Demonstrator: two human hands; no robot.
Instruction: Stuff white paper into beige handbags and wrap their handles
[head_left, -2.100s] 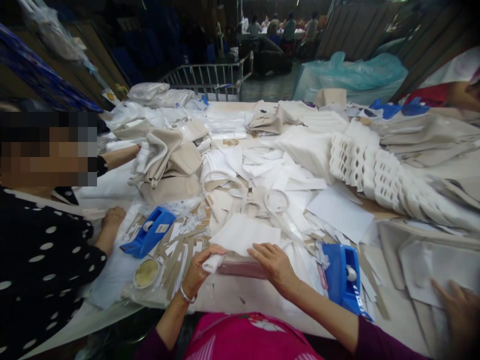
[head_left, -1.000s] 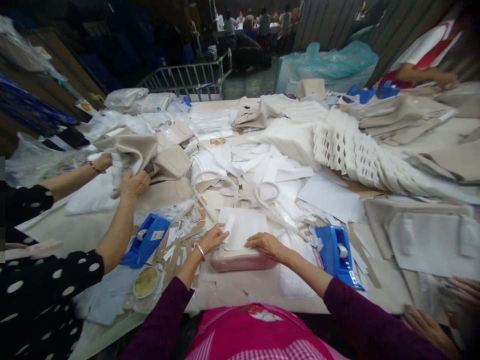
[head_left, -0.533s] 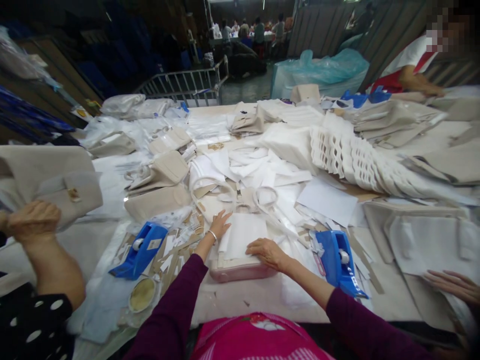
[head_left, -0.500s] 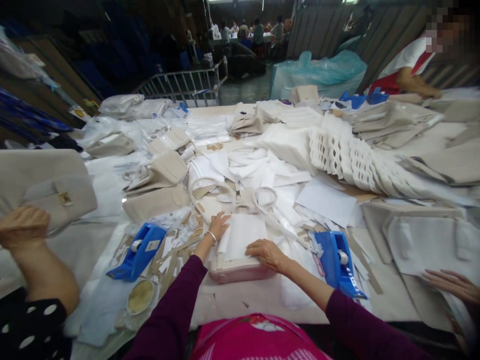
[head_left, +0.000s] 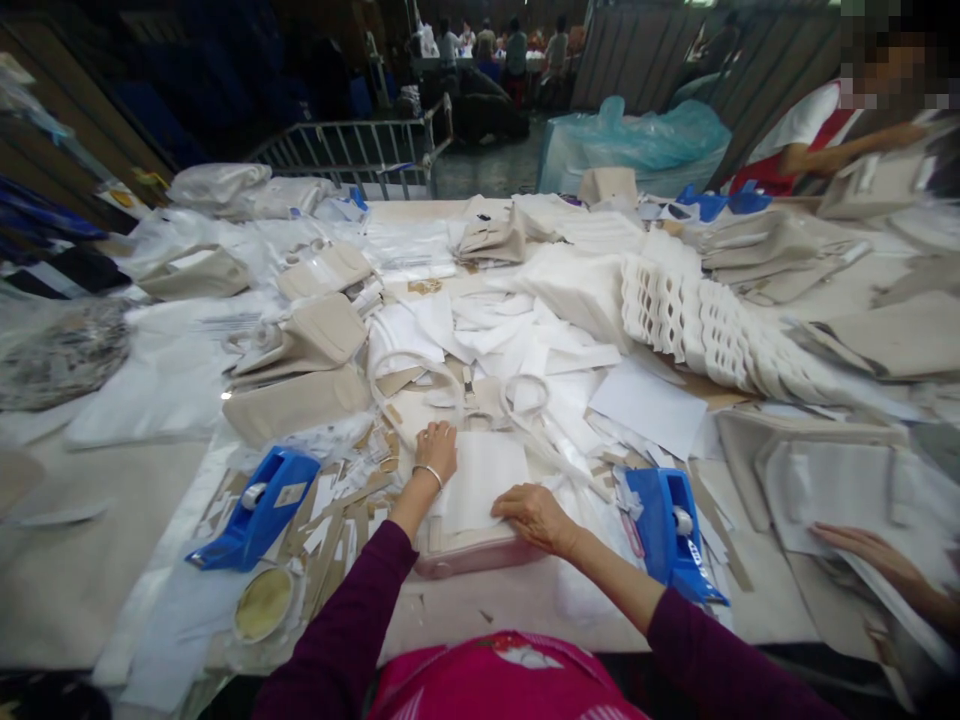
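A pale beige handbag (head_left: 480,557) lies in front of me, its near side looking pinkish under clear film. White foam sheet (head_left: 491,470) covers its upper face. My left hand (head_left: 436,455), with a bracelet at the wrist, bends its fingers over the bag's far left corner; the fingertips are partly hidden. At the bag's right side my right hand (head_left: 536,515) grips the edge, its fingers curled over the foam and the thumb out of sight. The bag's pale strap (head_left: 420,362) loops out beyond the far side.
Blue tape dispensers stand left (head_left: 259,505) and right (head_left: 670,530) of the bag. Paper scraps (head_left: 341,510) and a tape roll (head_left: 262,603) lie left. Stacked white netting (head_left: 690,310) sits beyond. A co-worker's hand (head_left: 862,550) rests on a wrapped bag at right.
My left hand has drawn its spread fingers together at the bag's corner. My right hand stays put. The co-worker's arm and bag at left have gone from view; the far-right co-worker now lifts a bag.
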